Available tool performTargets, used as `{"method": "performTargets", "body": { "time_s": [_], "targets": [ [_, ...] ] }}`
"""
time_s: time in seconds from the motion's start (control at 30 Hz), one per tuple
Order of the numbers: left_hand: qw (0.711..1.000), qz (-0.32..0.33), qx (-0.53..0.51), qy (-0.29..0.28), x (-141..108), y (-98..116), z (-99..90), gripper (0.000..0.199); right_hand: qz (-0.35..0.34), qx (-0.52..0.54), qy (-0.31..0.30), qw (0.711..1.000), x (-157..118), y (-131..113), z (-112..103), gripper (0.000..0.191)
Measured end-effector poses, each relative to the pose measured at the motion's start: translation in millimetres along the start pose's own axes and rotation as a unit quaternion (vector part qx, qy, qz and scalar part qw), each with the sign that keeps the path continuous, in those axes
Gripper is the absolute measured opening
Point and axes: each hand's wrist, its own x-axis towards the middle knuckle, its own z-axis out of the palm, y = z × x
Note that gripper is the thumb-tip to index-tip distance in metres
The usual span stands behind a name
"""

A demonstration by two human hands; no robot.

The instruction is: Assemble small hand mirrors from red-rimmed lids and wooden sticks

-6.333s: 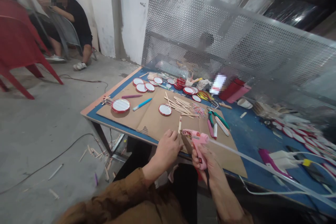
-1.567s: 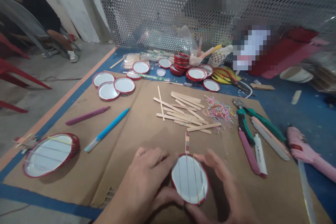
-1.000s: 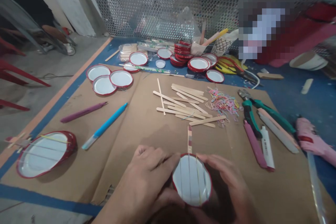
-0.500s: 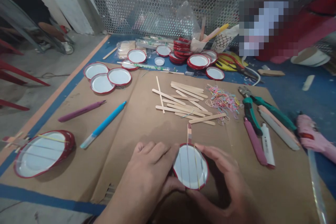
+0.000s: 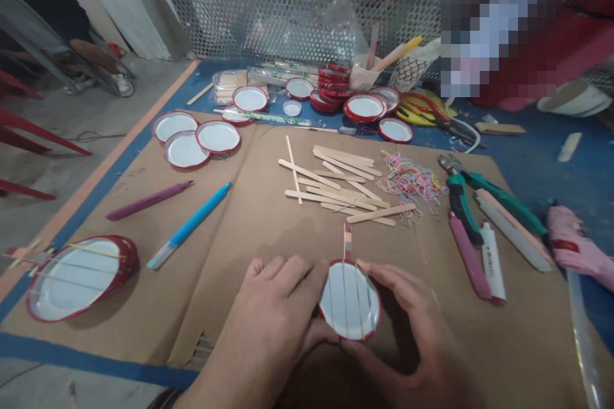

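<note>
A white jar lid with a red rim [image 5: 338, 310] is held between my two hands, just above or on the cardboard [image 5: 230, 307]. Several rubber bands run lengthwise across its face, one of them yellow. From its far edge sticks out a wooden stick with coloured bands [image 5: 348, 239]. My left hand [image 5: 283, 300] grips the lid's left side, fingers curled and thumb at the near edge. My right hand [image 5: 407, 313] curves round the right side, with fingertips at the far rim and thumb at the near rim. Beyond them lie craft sticks [image 5: 330, 192] and a heap of small coloured rubber bands [image 5: 412, 182].
At left sits another banded lid [image 5: 71, 287], near a purple marker [image 5: 148, 200] and a blue marker [image 5: 192, 223]. Pliers [image 5: 463, 204], more markers [image 5: 470, 255] and a pink glue gun [image 5: 575, 239] lie right. Loose lids [image 5: 218, 137] and stacked lids [image 5: 333, 86] are farther back.
Both hands keep the same hold on the lid, which is almost unmoved. The view has shifted very slightly.
</note>
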Motion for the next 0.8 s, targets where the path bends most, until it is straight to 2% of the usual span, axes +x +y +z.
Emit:
{"method": "performTargets", "body": {
  "time_s": [0.37,0.6,0.8],
  "targets": [
    [1.0,-0.012,0.015,-0.01,1,4,-4.3,0.055,-0.056,-0.069,0.028,0.996,8,-4,1,0.058],
    [0.999,-0.039,0.0,-0.024,0,7,-6.5,0.051,-0.066,-0.11,0.042,0.991,8,-6,2,0.055],
    [0.998,-0.057,-0.018,-0.029,0,9,-10.3,0.047,-0.074,-0.149,0.01,0.986,11,-7,1,0.057]
  ]
}}
